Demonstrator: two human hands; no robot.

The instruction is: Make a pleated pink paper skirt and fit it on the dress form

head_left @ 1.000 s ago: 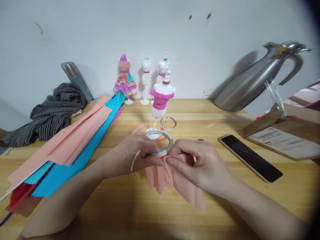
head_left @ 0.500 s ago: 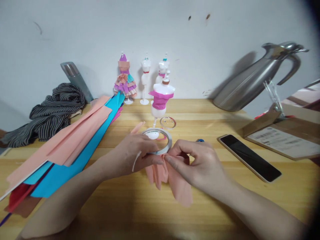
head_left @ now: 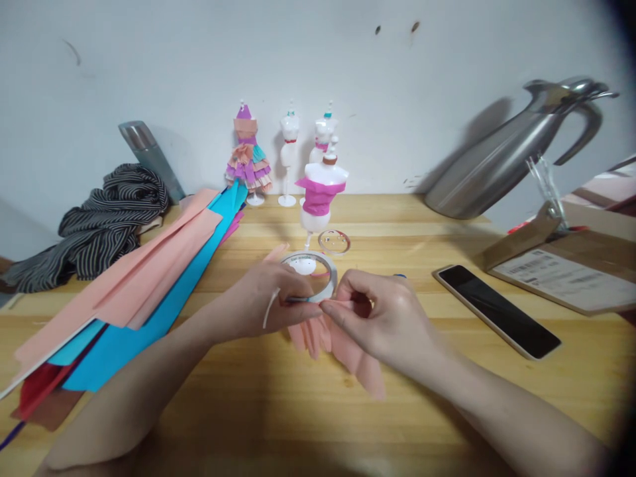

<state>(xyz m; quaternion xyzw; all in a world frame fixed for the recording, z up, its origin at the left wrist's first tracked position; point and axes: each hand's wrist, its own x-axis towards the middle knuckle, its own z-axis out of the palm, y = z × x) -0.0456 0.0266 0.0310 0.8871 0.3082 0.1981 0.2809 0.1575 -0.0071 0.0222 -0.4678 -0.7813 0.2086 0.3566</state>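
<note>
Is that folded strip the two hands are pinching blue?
No, the folded strip between the left hand and right hand is peach pink.

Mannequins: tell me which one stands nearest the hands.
The front mannequin, wearing the magenta wrap, just beyond the tape roll in the left hand; the other three stand farther back.

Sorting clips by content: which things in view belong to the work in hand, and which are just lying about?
In the work:
peach paper, in right hand
tape roll, in left hand
likely the pink-topped form and paper sheets

Probably just lying about:
phone
jug
box
striped cloth
</note>
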